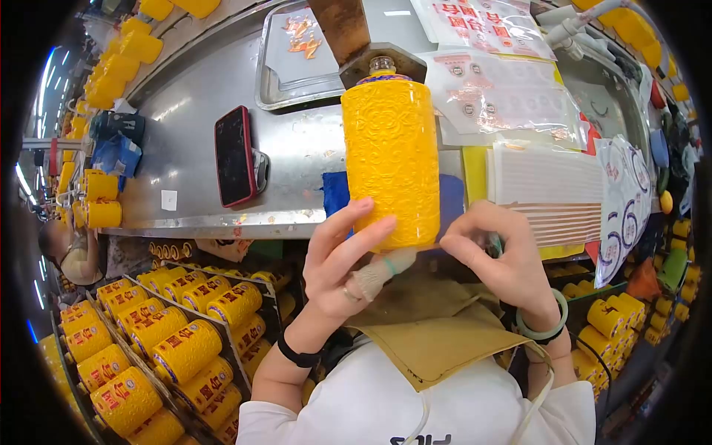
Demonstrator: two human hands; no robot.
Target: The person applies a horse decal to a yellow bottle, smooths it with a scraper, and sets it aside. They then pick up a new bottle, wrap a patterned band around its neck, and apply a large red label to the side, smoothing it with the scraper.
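Over the front edge of the smooth steel worktable (174,133) is a cylindrical yellow bottle (391,156), densely embossed. The left hand (337,263) clamps its lower end; the right hand (504,256) curls beside, its grip I cannot tell. An angular metal holder (410,65) meets the glass neck (382,64). The step seems steadying; the next move calls for even support.

Head-worn camera, facing forward and down
Close above the left grip (335,271) and right grip (508,252), it takes in the shirt (341,408) this side of them and the table (174,141) beyond, bowed within a round edge.
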